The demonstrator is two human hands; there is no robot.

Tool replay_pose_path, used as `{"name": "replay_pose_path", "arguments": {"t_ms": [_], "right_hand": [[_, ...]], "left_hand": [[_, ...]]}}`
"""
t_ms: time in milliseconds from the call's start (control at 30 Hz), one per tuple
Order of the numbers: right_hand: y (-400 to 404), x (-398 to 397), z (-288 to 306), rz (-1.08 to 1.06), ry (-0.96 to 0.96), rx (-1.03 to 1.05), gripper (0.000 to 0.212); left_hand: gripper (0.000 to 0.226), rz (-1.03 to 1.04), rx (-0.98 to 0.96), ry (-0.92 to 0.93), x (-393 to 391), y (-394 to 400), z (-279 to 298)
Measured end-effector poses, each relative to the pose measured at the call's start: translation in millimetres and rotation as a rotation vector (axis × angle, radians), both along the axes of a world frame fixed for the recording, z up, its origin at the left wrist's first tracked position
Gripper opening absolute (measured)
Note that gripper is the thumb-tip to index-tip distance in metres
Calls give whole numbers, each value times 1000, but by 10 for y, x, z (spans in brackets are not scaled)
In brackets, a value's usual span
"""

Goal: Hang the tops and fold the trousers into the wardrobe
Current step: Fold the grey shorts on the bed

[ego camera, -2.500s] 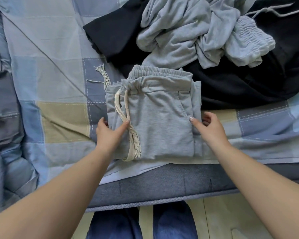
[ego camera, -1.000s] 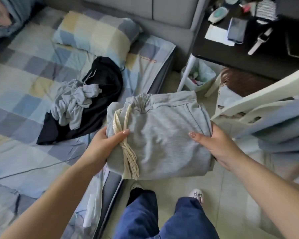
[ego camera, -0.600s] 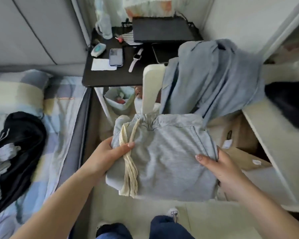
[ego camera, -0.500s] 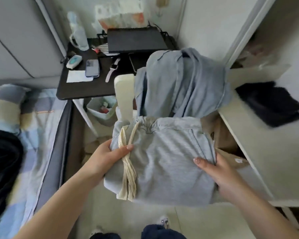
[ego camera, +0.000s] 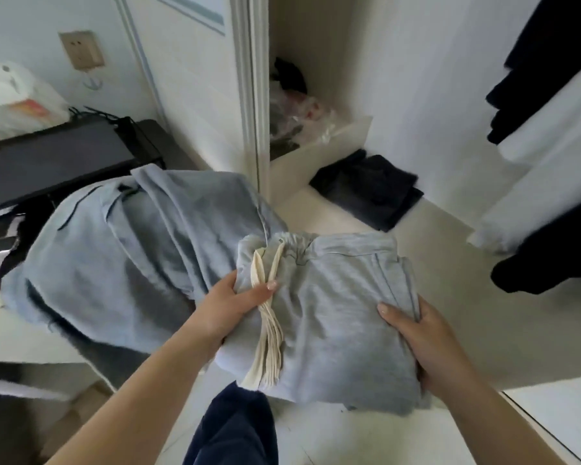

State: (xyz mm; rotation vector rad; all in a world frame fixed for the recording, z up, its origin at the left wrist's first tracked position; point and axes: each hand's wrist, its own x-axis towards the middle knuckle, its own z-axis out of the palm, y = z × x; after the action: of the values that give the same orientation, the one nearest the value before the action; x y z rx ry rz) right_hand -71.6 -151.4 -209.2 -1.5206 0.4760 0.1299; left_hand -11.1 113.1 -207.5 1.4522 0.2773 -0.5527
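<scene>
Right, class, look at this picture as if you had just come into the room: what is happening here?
A person holds folded grey trousers in both hands: the left hand grips the side with the cream drawstring, the right hand the other side. They face an open wardrobe, where a dark folded garment already lies on the white shelf. A light blue top is draped to the left. The trousers are not yet set down.

Daylight washes a pale room: white walls, a beige wall socket (ego camera: 81, 50) at upper left, a dark desk (ego camera: 54, 159) below it at left. A white door frame (ego camera: 250, 85) rises at upper centre beside an open white wardrobe shelf (ego camera: 450, 263), centre right.
</scene>
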Motion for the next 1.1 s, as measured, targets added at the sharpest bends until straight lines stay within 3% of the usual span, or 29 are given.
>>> {"name": "replay_pose_path", "arguments": {"t_ms": [67, 367, 433, 533, 600, 733, 867, 1000, 1033, 1100], "right_hand": [[-94, 214, -78, -96, 9, -1, 14], [-355, 1350, -345, -436, 29, 105, 25], [-418, 1502, -383, -476, 23, 134, 25], [-527, 1791, -437, -525, 24, 185, 30], [-618, 2002, -459, -526, 31, 198, 38], [-838, 2386, -513, -500, 31, 219, 38], [-1114, 2817, -582, -481, 26, 247, 58], [-1459, 3348, -794, -514, 41, 265, 40], [-1546, 3492, -840, -514, 33, 269, 46], [-1704, 3777, -879, -516, 7, 263, 77]], "left_hand": [[40, -57, 34, 4, 409, -193, -97], [49, -314, 82, 1, 2144, -1001, -310], [63, -363, 140, 9, 2404, -1104, -321], [105, -416, 189, 12, 2794, -1264, -349], [114, -428, 197, 23, 3083, -1368, -411], [67, -448, 166, -2, 3448, -1617, -396], [35, -474, 153, -9, 3917, -1954, -437], [33, -487, 164, -25, 4457, -2366, -452], [32, -487, 175, -57, 4610, -2479, -474], [38, -500, 226, -125, 4901, -2704, -522]]}}
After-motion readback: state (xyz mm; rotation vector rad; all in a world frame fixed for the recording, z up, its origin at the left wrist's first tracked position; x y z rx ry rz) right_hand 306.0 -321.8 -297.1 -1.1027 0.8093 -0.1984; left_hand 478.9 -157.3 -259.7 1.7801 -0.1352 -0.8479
